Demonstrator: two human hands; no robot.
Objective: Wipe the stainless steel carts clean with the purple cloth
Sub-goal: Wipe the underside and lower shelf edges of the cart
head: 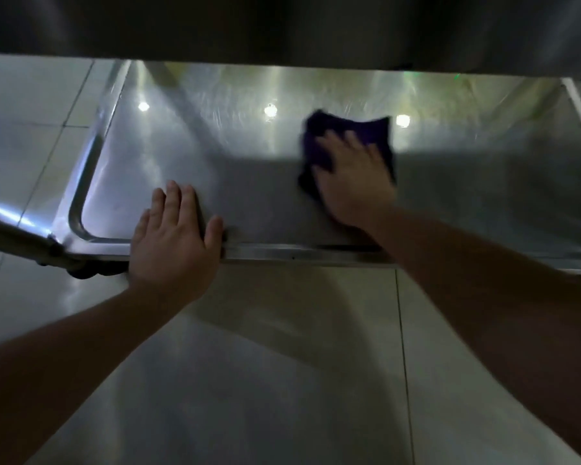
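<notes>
You are mid-wipe on the cart's lower shelf (249,203), working under the upper tier (282,25).

Your right hand (353,182) lies flat, fingers spread, pressing the purple cloth (369,132) onto the steel right of centre; it pins the cloth rather than gripping it. Your left hand (173,236) is open and empty, palm down over the shelf's front rim (299,253), seemingly steadying the cart. The shelf's left part and far right look like the ground left to cover, so sweep the cloth sideways next, holding pressure even.
</notes>
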